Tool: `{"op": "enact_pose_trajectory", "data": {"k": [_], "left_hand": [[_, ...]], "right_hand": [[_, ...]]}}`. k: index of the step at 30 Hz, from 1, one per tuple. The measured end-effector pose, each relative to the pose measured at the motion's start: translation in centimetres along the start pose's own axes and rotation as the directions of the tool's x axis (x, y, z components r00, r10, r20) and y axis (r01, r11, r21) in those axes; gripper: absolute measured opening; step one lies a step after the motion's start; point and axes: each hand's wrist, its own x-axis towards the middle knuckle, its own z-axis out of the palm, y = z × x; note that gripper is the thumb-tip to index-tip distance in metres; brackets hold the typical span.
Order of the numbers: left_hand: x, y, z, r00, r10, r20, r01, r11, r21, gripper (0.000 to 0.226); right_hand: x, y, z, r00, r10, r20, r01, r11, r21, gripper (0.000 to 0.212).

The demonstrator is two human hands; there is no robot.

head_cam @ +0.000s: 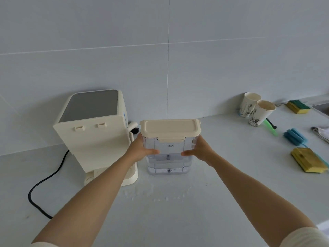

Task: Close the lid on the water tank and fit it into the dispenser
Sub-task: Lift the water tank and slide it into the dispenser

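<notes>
The clear water tank stands on the white counter in the middle, partly filled with water. Its cream lid lies flat on top with the front latch down. My left hand grips the tank's left side and my right hand grips its right side, thumbs across the front. The cream dispenser stands just left of the tank with its back towards me, showing two slots and an open seat at its base.
A black power cord loops over the counter at the left. Water drops lie in front of the tank. Two paper cups, sponges, a blue brush and a cloth lie at the right.
</notes>
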Motion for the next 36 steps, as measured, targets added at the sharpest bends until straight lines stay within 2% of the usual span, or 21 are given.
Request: {"op": "enact_pose_trajectory", "data": {"k": [8,17,21,24,27,29,32,36], "left_hand": [[-2.6,-0.1,-2.8,0.994,0.016,-0.104,-0.019,0.999,-0.035,0.084],[-6.9,0.4,-8.8,0.984,-0.03,-0.173,0.016,0.996,-0.084,0.054],[-8.2,0.1,-11.7,0.976,-0.046,-0.215,0.023,0.994,-0.107,0.056],[-9.0,-0.1,-13.7,0.97,-0.056,-0.237,0.031,0.993,-0.11,0.048],[-9.4,-0.6,-15.8,0.964,-0.09,-0.251,0.063,0.991,-0.114,0.046],[-9.6,-0.6,-17.1,0.961,-0.113,-0.252,0.088,0.99,-0.108,0.055],[-9.6,-0.6,-18.6,0.961,-0.128,-0.246,0.104,0.989,-0.106,0.069],[-9.4,-0.9,-19.7,0.966,-0.116,-0.23,0.084,0.986,-0.144,0.055]], "right_hand": [[-1.4,-3.7,0.1,0.991,-0.125,0.058,0.131,0.984,-0.122,0.104],[-3.0,-9.5,3.5,0.966,-0.206,0.154,0.234,0.954,-0.19,0.102],[-3.0,-11.6,6.2,0.959,-0.223,0.177,0.254,0.95,-0.181,0.102],[-3.1,-13.2,8.1,0.952,-0.233,0.199,0.268,0.948,-0.173,0.102],[-3.1,-14.6,9.8,0.949,-0.236,0.211,0.269,0.953,-0.143,0.087],[-3.0,-15.4,10.7,0.944,-0.246,0.22,0.28,0.951,-0.134,0.076],[-2.6,-16.2,12.0,0.944,-0.259,0.203,0.283,0.954,-0.098,0.075],[-2.0,-16.7,13.2,0.951,-0.248,0.184,0.264,0.963,-0.063,0.077]]}}
